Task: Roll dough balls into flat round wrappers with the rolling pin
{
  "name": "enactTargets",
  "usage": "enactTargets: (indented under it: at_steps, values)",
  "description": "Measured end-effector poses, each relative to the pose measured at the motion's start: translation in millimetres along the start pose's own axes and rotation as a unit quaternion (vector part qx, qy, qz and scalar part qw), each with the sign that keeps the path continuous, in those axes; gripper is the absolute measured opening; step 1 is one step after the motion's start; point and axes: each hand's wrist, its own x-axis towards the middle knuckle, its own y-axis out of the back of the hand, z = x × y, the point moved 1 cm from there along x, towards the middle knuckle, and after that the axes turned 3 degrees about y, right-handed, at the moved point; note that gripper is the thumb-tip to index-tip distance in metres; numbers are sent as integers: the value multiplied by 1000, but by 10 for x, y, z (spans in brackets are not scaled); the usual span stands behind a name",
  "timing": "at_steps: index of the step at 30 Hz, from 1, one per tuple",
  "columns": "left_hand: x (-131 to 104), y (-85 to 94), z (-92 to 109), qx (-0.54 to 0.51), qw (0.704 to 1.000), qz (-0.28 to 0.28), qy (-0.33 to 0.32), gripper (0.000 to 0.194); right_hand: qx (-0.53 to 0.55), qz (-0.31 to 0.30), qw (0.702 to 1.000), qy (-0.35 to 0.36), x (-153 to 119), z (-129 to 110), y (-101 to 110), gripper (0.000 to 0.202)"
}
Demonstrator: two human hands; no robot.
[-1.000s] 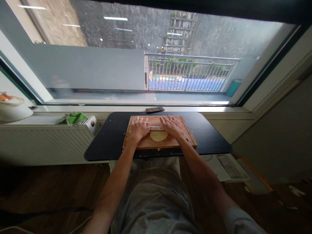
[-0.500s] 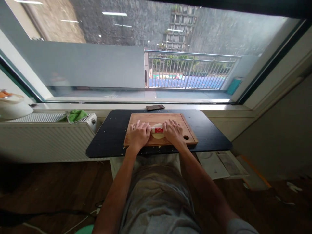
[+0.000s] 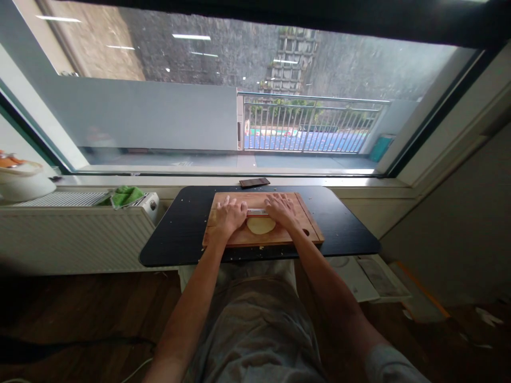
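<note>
On a wooden cutting board (image 3: 239, 240) lies a flat, pale round of dough (image 3: 261, 225). A white rolling pin (image 3: 257, 211) with red marking lies crosswise at the dough's far edge, and only its middle shows. My left hand (image 3: 230, 214) rests palm down over its left end, fingers stretched forward. Over the right end lies my right hand (image 3: 281, 208), also palm down with its fingers extended and slightly apart. Both ends of the pin are hidden beneath my hands.
The board lies on a black table (image 3: 171, 234) with small crumbs. A dark flat object (image 3: 254, 182) lies on the sill behind. At left stands a white radiator (image 3: 80, 234) with a green cloth (image 3: 126, 196) on top. A large window (image 3: 159, 117) rises ahead.
Both hands have rolled the pin away from me, from the middle of the dough to its far edge. More of the dough is now uncovered. The view has tilted up slightly.
</note>
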Motion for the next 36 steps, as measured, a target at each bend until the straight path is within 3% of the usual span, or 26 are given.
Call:
enactTargets:
  at_steps: [7,13,17,21,28,32,36]
  values:
    - [-478,102,-62,-21,998,25,-49,50,9,88,996,-15,-510,-119,-64,48]
    - [-760,35,-147,-39,997,44,-45,52,11,157,988,-2,-874,-231,-31,48]
    - [-622,-15,-144,-12,999,39,-33,58,18,135,991,-5,-756,-225,-21,48]
    - [-316,-35,-111,2,999,32,-24,63,18,130,991,15,-435,-130,-71,48]
    - [104,-35,-64,10,1000,-1,11,70,19,37,998,44,117,19,-190,46]
    - [71,-19,-72,17,1000,-6,-9,62,30,31,999,28,84,13,-191,50]
    - [-120,10,-95,3,999,-2,-34,58,14,45,999,14,-233,-63,-116,46]
